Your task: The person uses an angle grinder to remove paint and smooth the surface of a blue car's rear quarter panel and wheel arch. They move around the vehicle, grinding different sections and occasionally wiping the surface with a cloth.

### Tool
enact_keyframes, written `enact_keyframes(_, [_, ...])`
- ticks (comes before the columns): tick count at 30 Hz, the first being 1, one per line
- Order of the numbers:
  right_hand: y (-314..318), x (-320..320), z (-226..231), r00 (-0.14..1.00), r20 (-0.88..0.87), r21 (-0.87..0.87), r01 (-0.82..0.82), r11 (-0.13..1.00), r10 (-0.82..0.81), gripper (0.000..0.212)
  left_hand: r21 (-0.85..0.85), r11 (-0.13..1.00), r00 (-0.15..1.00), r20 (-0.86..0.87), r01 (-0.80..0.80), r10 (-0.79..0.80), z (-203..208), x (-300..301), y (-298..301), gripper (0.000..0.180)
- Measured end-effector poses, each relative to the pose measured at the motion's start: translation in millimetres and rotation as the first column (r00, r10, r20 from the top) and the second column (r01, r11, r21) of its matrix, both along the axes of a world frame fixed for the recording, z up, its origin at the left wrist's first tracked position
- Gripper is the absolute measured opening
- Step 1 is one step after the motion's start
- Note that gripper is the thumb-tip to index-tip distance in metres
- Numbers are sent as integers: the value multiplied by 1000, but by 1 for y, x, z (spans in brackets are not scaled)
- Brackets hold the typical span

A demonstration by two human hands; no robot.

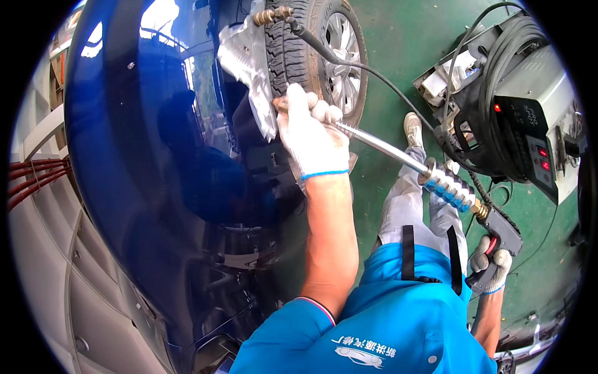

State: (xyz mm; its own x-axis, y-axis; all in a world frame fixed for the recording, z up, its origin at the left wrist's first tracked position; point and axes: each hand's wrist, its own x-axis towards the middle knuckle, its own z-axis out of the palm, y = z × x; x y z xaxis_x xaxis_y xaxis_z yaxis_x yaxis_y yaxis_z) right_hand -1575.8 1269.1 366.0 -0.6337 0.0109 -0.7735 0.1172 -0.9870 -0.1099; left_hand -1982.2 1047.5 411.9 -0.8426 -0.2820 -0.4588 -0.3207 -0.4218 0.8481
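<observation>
My left hand (314,134), in a white knit glove with a blue cuff, is closed round the front end of a slide-hammer dent puller (392,153), beside the wheel arch of a dark blue car. The puller's rod slants down right through a ribbed silver-and-blue sliding weight (450,189) to a black pistol handle. My gloved right hand (491,265) wraps that handle at its red trigger. Along the arch edge runs a pale, ragged patch (244,56), apparently bare metal. A brass clamp (273,15) with a black cable sits at its top. My left hand hides the exact contact point.
The tyre (289,47) and silver wheel (341,53) stand beyond my left hand. At right is a welding machine (529,134) with lit red digits, coiled black cables (514,62) and a tray of parts (451,71). Cables cross the green floor (392,37) near my feet.
</observation>
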Motion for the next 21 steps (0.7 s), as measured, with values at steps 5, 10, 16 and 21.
enact_keyframes(5, [4, 13, 0, 989, -136, 11, -54, 998, 56, 40, 375, 918, 991, -57, 133, -120, -5, 18, -14, 19])
enact_keyframes(10, [0, 11, -3, 989, -136, 16, -63, 998, 65, 42, 347, 933, 996, -16, 93, -93, -7, 16, -23, 15])
enact_keyframes(16, [-3, 9, -8, 991, -129, 3, -44, 999, 44, 41, 270, 960, 997, -13, 78, -78, -4, 15, -26, 13])
enact_keyframes(21, [0, 2, -4, 986, -154, 29, -60, 998, 64, 42, 327, 940, 995, -35, 100, -94, -7, 15, -31, 15])
